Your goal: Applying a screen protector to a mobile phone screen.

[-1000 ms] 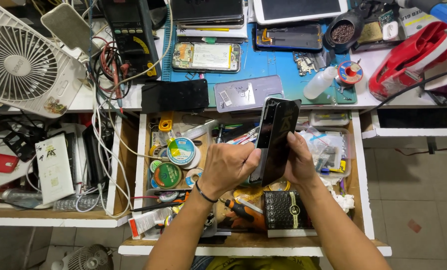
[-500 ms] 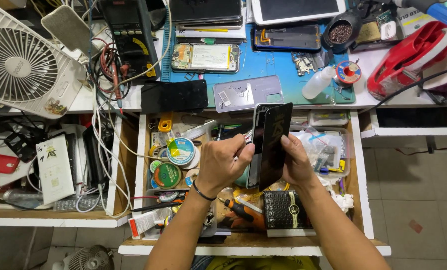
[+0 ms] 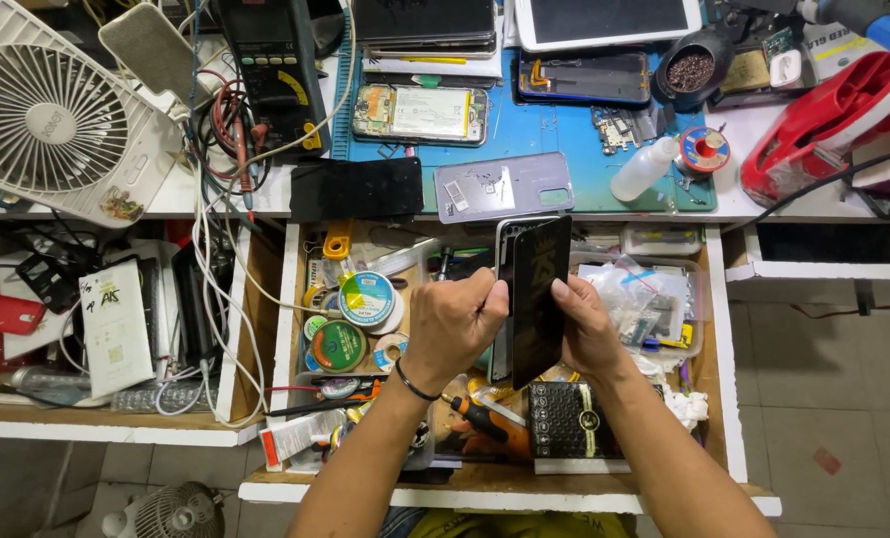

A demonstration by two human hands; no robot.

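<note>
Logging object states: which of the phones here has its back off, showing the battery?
The opened phone on the blue mat, left of the others; its white battery shows.

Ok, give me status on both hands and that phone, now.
Left hand and right hand both gripping. Black screen panel lifted partway off the phone body, held over the open drawer. Nothing blocking.

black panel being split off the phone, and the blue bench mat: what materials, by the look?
Black panel: likely glass, glossy; it mirrors faint light streaks and stays flat in the right hand grip. Could be glossy plastic. Left hand holds the phone frame behind it. Blue mat: probably silicone or rubber, matte, no glare.
</note>
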